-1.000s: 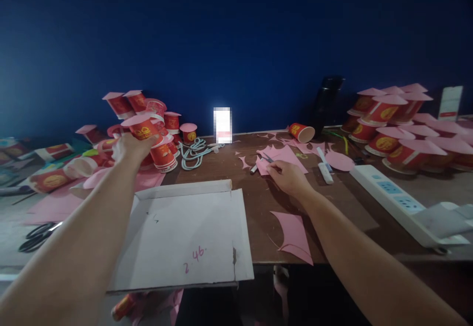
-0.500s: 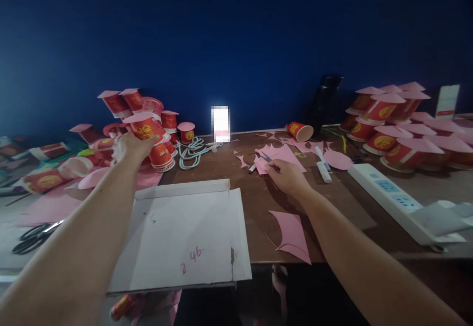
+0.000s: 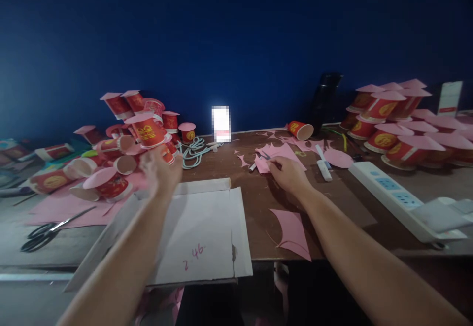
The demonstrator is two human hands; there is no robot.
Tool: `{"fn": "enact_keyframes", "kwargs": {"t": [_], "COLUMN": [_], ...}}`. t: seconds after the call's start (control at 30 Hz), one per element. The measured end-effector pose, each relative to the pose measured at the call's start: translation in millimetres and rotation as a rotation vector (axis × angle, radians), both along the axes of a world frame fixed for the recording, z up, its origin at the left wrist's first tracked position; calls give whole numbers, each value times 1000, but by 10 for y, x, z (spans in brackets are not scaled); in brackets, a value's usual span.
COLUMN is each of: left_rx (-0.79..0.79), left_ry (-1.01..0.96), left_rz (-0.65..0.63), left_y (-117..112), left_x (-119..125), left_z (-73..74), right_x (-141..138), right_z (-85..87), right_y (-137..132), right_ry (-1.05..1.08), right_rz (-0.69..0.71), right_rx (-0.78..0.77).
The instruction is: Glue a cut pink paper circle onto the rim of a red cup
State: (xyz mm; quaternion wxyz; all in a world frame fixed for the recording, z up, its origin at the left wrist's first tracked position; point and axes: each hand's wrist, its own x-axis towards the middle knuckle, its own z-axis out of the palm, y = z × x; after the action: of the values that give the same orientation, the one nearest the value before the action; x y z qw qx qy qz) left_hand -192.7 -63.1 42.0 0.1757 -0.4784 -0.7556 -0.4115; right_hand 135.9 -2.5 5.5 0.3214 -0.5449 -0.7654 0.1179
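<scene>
My left hand (image 3: 162, 171) is over the back edge of the white cardboard (image 3: 195, 232), just in front of a red paper cup (image 3: 148, 131) topped with a pink paper disc. Motion smears its fingers, so their state and any hold are unclear. My right hand (image 3: 286, 173) rests on the brown table by a pink paper sheet (image 3: 291, 156) and torn-looking pink scraps. Its thumb and fingers are pressed together beside a small grey pointed thing (image 3: 265, 156), too small to name. A curved pink offcut (image 3: 293, 232) lies nearer me.
Red cups with pink discs pile up at left; more are stacked at right (image 3: 384, 107). Black-handled scissors (image 3: 40, 236) lie at left. A coiled cable (image 3: 195, 151), a tipped cup (image 3: 300, 131), a white tube (image 3: 324, 171), a power strip (image 3: 391, 203) and a dark bottle (image 3: 327, 97) are around.
My left hand has moved right and toward me, away from the cup pile, uncovering a disc-topped cup lying there. My right hand has stayed nearly in place.
</scene>
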Motion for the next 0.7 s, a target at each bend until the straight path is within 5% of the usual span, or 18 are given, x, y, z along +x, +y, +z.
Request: {"fn": "enact_keyframes", "kwargs": {"t": [0.13,0.27,0.37,0.47,0.53,0.7], "left_rx": [-53,-136,-214,-161,-89,-30], "left_ry": [-193,-432,-464,-561,-547,-402], "left_rz": [-429,-685,-706,-587,-505,-573], "left_y": [-90,-28,134,305,363,335], "left_x": [767,1385,1734,1931,1961,1851], "left_z": [-288,-286,-208,-237,-314,-453], "right_x": [8,5,1,9,16,2], "right_z": [-6,-11,-18,-34,-50,-89], "right_y": [4,-1,-5,3,13,21], "right_ry": [-4,-22,-29,-46,-49,-44], "right_rz": [14,9,-10,-24,-23,-18], "right_rx": [48,58,26,18,27,17]}}
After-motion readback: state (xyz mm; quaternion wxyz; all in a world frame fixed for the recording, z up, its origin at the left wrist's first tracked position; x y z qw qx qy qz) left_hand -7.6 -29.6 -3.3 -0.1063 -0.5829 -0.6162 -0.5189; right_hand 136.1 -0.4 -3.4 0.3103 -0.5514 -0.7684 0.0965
